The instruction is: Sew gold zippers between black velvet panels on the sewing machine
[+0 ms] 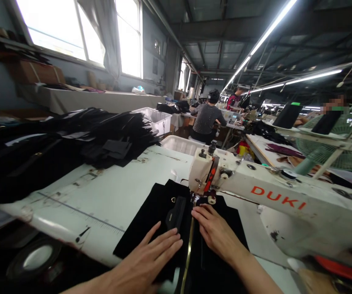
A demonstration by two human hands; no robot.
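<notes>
A black fabric panel (151,208) lies under the needle end of a white sewing machine (274,200) marked DUKI. Down its middle runs a gold zipper (189,249), leading up to the presser foot (194,199). My left hand (151,253) rests flat on the cloth left of the zipper, fingers spread. Close by its fingertips is a black flap or patch (176,214) with a small label. My right hand (214,228) presses on the fabric just right of the zipper, its fingertips near the foot. Its fingers are extended, not wrapped round anything.
Stacked black fabric pieces (102,134) cover the table's left side. White plastic bins (160,120) stand beyond it. Black thread cones (289,114) and a green fan (319,143) are at right. A co-worker (208,116) sits ahead, with other people farther back.
</notes>
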